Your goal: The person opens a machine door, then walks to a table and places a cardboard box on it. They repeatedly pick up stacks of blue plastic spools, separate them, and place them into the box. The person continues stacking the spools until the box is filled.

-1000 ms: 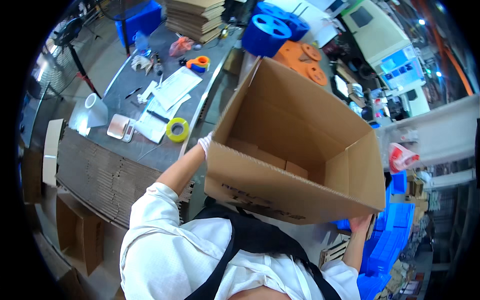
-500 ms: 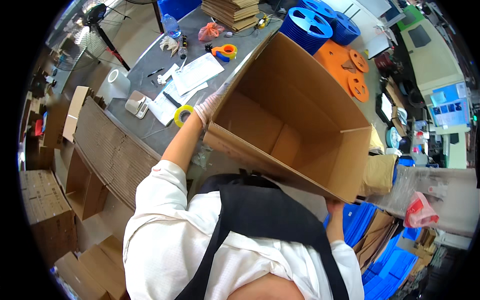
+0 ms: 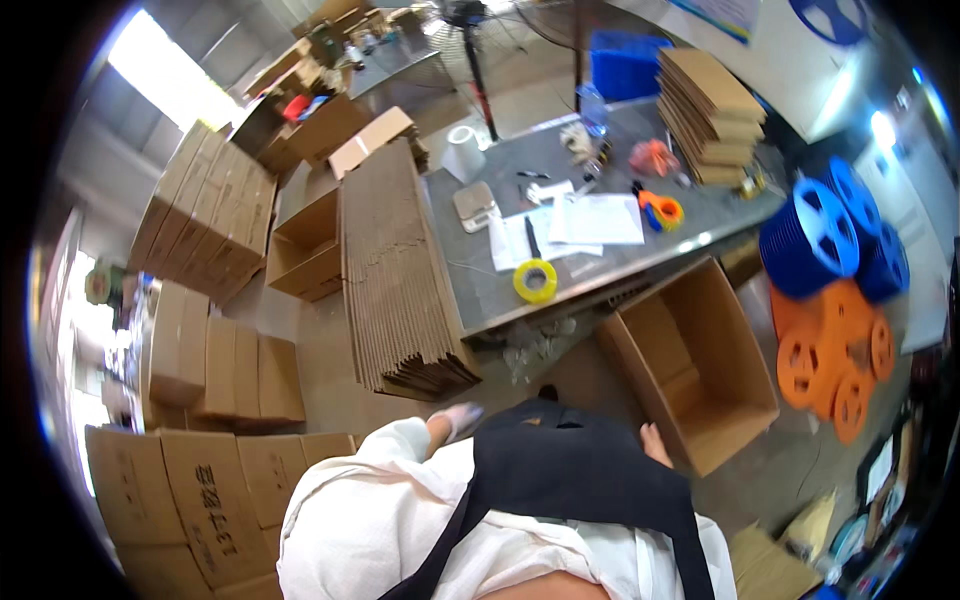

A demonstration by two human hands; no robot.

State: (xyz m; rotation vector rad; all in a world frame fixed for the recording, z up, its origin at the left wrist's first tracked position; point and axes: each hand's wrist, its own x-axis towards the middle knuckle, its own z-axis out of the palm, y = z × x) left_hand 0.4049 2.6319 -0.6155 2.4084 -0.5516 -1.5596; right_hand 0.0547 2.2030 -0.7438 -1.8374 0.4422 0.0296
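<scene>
At the near side of the gray table [image 3: 480,300], toward its right end, is an open cardboard box [image 3: 690,370], underside hidden. The left hand [image 3: 460,418], gloved, blurred, finger posture impossible to tell, has left the box for the table's near left corner. The right hand [image 3: 655,445], mostly hidden, shows fingers beside the box; grip can't be told.
</scene>
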